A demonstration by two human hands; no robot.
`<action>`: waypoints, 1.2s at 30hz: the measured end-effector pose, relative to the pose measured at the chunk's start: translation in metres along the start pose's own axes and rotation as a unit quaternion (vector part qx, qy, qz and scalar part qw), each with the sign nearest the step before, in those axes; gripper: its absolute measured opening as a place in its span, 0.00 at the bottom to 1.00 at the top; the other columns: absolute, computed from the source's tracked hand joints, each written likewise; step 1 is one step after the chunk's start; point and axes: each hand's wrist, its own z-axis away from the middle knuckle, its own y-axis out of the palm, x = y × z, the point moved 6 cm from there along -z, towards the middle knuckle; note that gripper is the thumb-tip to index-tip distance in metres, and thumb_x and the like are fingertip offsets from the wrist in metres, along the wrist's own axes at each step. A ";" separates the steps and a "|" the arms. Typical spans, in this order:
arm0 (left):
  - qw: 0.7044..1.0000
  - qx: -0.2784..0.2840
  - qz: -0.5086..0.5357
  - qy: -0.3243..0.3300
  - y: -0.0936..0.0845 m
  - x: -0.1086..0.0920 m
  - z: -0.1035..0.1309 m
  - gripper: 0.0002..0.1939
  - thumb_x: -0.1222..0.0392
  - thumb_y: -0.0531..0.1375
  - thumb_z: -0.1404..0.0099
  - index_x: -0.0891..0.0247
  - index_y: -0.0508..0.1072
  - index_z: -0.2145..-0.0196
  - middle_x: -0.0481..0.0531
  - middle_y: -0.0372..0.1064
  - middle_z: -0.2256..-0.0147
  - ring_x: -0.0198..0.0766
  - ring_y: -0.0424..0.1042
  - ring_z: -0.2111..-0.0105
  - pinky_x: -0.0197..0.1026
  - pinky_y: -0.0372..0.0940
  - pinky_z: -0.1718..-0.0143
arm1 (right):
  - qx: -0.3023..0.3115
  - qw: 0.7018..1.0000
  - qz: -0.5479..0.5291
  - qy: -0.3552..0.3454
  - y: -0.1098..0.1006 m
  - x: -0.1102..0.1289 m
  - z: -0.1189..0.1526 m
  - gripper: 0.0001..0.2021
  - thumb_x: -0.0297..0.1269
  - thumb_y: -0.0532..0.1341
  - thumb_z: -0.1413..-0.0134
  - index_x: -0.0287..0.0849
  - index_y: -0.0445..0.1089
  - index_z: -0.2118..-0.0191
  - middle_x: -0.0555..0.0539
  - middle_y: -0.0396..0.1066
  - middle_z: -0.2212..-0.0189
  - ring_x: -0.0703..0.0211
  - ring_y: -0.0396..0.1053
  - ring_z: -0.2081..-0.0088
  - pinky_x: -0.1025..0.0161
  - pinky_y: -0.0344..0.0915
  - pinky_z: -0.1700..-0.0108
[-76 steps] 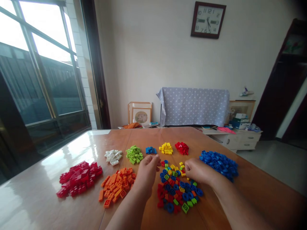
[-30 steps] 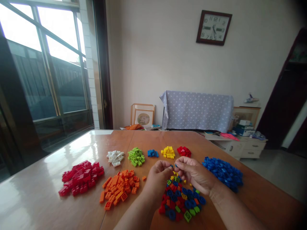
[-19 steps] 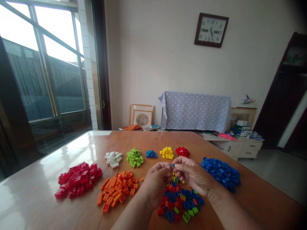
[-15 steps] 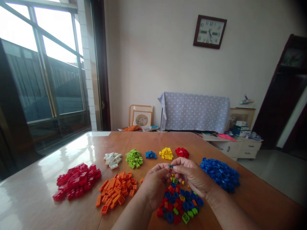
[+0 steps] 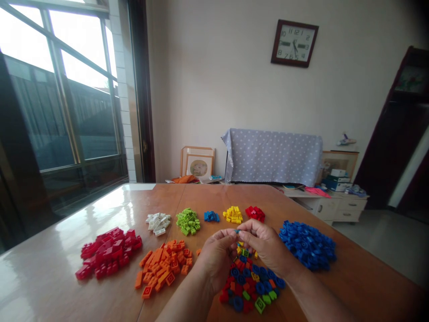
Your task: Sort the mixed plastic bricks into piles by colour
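Observation:
Between the fingertips of my left hand (image 5: 219, 248) and my right hand (image 5: 259, 239) is a small blue brick (image 5: 237, 231), mostly covered by the fingers. Both hands are closed in a pinch and meet over the table. Below them lies a mixed pile (image 5: 250, 286) of red, blue, green, yellow and orange toy bricks, partly hidden by my hands. Left of my left hand is a heap of orange bricks (image 5: 164, 266). Beyond the hands sit small heaps of yellow bricks (image 5: 233, 214), red bricks (image 5: 255, 213) and blue bricks (image 5: 211, 216).
A large blue heap (image 5: 306, 246) lies on the right of the wooden table (image 5: 110, 299). White bricks (image 5: 158, 223), lime-green bricks (image 5: 188, 222) and a crimson heap (image 5: 109, 252) are on the left. A low cabinet (image 5: 348, 208) stands past the table's far right edge.
My right fingers have shifted slightly left, closer to the left fingertips, covering more of the small blue brick. The heaps lie as before; the view has shifted slightly.

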 end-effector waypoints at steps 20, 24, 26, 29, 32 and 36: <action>0.971 0.028 -0.207 0.116 0.012 -0.015 0.012 0.21 0.45 0.70 0.46 0.66 0.73 0.68 0.49 0.68 0.71 0.31 0.61 0.72 0.35 0.56 0.67 | 0.021 0.998 0.057 0.005 -0.008 0.004 0.004 0.12 0.46 0.60 0.41 0.41 0.70 0.60 0.51 0.70 0.72 0.63 0.66 0.73 0.64 0.65 0.69; 0.970 0.026 -0.209 0.118 0.014 -0.016 0.014 0.23 0.43 0.70 0.48 0.67 0.74 0.68 0.51 0.71 0.70 0.33 0.64 0.70 0.36 0.58 0.65 | 0.021 0.999 0.043 0.005 -0.008 0.004 0.004 0.12 0.46 0.61 0.41 0.41 0.70 0.60 0.50 0.70 0.71 0.62 0.68 0.71 0.64 0.66 0.69; 0.968 0.017 -0.217 0.126 0.013 -0.017 0.014 0.23 0.42 0.71 0.49 0.67 0.74 0.68 0.51 0.71 0.70 0.34 0.65 0.70 0.36 0.59 0.65 | 0.024 0.999 0.039 0.005 -0.009 0.003 0.004 0.12 0.45 0.60 0.41 0.41 0.69 0.59 0.51 0.70 0.71 0.62 0.68 0.71 0.64 0.67 0.69; 0.963 0.015 -0.233 0.138 0.012 -0.016 0.012 0.22 0.44 0.70 0.47 0.66 0.74 0.69 0.52 0.72 0.70 0.35 0.66 0.69 0.37 0.59 0.65 | 0.029 0.999 0.035 0.008 -0.009 0.001 0.005 0.11 0.44 0.60 0.40 0.41 0.69 0.59 0.51 0.70 0.71 0.63 0.68 0.72 0.64 0.67 0.69; 0.959 0.023 -0.242 0.145 0.013 -0.016 0.011 0.19 0.46 0.69 0.45 0.66 0.74 0.69 0.52 0.73 0.69 0.35 0.67 0.68 0.37 0.60 0.64 | 0.037 0.999 0.024 0.013 -0.008 0.001 0.005 0.10 0.43 0.60 0.39 0.41 0.69 0.60 0.52 0.70 0.71 0.64 0.67 0.72 0.65 0.67 0.69; 0.960 0.014 -0.239 0.147 0.013 -0.018 0.013 0.18 0.47 0.69 0.45 0.66 0.75 0.69 0.51 0.73 0.71 0.34 0.66 0.70 0.37 0.59 0.65 | 0.035 0.999 0.007 0.007 -0.006 0.005 0.005 0.10 0.43 0.61 0.40 0.41 0.70 0.60 0.50 0.71 0.70 0.63 0.69 0.71 0.64 0.68 0.68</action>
